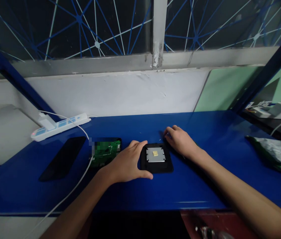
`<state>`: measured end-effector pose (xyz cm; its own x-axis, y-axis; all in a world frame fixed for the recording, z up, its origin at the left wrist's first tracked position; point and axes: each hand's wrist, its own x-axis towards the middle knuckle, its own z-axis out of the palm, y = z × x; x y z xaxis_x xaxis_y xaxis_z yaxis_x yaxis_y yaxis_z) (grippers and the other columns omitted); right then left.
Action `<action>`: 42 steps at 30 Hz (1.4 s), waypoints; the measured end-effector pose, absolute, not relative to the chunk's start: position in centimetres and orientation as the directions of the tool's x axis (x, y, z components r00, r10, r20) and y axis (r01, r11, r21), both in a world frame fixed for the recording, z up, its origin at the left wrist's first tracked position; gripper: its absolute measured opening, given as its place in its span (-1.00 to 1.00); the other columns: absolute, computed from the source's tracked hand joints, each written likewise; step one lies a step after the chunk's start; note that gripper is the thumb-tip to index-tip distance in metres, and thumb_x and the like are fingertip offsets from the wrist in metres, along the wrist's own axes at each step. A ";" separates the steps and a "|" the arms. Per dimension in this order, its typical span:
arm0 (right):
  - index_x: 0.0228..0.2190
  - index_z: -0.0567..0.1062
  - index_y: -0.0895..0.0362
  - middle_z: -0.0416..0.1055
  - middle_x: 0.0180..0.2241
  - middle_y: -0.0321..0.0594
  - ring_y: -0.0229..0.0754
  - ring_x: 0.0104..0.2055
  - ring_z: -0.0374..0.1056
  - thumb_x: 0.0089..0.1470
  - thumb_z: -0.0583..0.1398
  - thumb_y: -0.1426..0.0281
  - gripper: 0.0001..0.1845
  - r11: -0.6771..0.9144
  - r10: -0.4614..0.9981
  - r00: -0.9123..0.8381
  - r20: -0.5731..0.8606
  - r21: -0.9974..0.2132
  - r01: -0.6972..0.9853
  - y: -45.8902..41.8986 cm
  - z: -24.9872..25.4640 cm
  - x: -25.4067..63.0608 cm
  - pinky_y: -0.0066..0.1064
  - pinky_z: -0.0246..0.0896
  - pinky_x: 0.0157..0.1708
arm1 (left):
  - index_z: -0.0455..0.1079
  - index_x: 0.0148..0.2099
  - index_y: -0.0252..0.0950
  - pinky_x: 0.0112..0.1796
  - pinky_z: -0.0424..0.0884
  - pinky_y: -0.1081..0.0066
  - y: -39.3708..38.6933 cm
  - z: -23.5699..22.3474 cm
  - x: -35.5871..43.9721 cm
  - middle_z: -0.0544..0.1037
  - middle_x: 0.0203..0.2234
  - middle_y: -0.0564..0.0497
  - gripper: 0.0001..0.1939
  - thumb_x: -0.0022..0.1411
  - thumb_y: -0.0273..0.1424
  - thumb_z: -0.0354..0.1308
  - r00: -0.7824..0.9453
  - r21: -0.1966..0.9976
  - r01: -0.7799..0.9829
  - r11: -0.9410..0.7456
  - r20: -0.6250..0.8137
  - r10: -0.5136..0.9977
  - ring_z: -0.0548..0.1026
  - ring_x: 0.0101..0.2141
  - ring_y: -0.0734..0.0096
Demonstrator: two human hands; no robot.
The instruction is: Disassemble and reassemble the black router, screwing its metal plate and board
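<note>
A square black plastic housing (169, 166) lies flat on the blue table, with a silver metal plate (150, 158) fixed in its middle and a small yellowish square pad (155, 153) on the plate. My left hand (128, 162) is at the housing's left edge, thumb and fingers spread apart near its front and back corners; whether they press on it I cannot tell. To the right of the housing, my right hand (180, 139) rests low over the table with fingers curled in. What those fingers hold, if anything, is hidden. Left of my left hand lies a green circuit board (105, 152), partly blurred out.
A dark phone-like slab (62, 159) lies at left on the blue table (135, 196). Behind it is a white power strip (63, 124) with a plugged-in adapter (47, 121). A white cable (77, 184) runs across the table. At right is a shiny packet (277, 154).
</note>
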<state>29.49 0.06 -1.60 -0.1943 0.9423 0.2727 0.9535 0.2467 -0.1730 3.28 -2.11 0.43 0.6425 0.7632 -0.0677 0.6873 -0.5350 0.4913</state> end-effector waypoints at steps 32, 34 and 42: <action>0.10 0.38 -0.01 0.36 -0.24 -0.24 -0.23 -0.37 0.43 0.26 0.23 0.29 -0.61 0.575 0.620 0.045 0.784 -0.492 0.654 -1.5 -0.4 28.4 -0.24 0.46 -0.23 | 0.09 0.40 -0.27 0.14 0.31 -0.09 -1.7 0.2 3.9 0.33 0.24 -0.24 0.11 -0.03 0.20 0.33 0.745 0.391 0.586 -0.710 0.085 0.662 0.28 0.20 -0.20; 0.11 0.39 -0.02 0.34 -0.27 -0.26 -0.22 -0.36 0.42 0.26 0.24 0.31 -0.60 0.581 0.625 0.021 0.780 -0.483 0.655 -1.5 -0.5 28.4 -0.22 0.47 -0.23 | 0.09 0.40 -0.28 0.15 0.29 -0.07 -1.6 0.1 3.9 0.32 0.24 -0.23 0.12 -0.03 0.21 0.33 0.750 0.379 0.583 -0.719 0.089 0.655 0.28 0.20 -0.19; 0.10 0.40 -0.01 0.36 -0.27 -0.23 -0.17 -0.32 0.44 0.25 0.24 0.31 -0.60 0.571 0.640 0.019 0.768 -0.493 0.656 -1.5 -0.6 28.4 -0.17 0.48 -0.19 | 0.13 0.38 -0.28 0.15 0.30 -0.01 -1.4 -0.3 3.8 0.36 0.21 -0.21 0.10 -0.05 0.21 0.33 0.760 0.378 0.559 -0.738 0.124 0.638 0.30 0.17 -0.14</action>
